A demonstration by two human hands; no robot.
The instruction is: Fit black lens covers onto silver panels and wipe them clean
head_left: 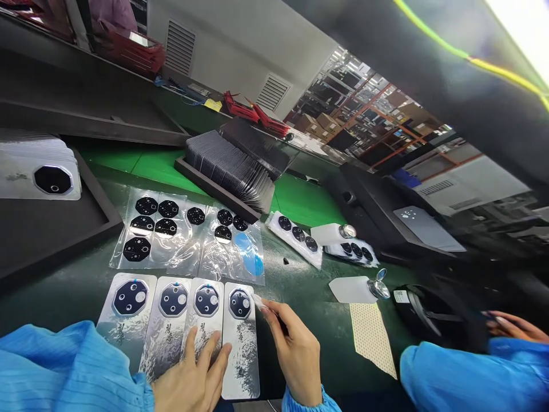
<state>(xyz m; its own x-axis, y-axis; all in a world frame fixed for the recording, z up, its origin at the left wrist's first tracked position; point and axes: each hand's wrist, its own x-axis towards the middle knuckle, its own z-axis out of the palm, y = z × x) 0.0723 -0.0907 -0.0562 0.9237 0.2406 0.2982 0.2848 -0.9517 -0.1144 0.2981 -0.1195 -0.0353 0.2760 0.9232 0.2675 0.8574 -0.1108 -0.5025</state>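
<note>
Several silver phone back panels lie in a row at the table's front edge, each with a dark octagonal camera plate near its top. My left hand (193, 366) lies with spread fingers over the third panel (206, 327) and the left edge of the rightmost panel (240, 366). Thumb and fingers of my right hand (295, 349) pinch a small white wipe (258, 301) at the upper right corner of the rightmost panel, beside its camera plate (239, 303).
Clear sheets (184, 252) with black octagonal pieces lie behind the panels. A black rack (231, 166) of thin plates stands behind. White bottles (351, 289) and a yellow cloth (373, 337) are at right, near another person's blue sleeve (472, 372). A dark tray (98, 200) sits left.
</note>
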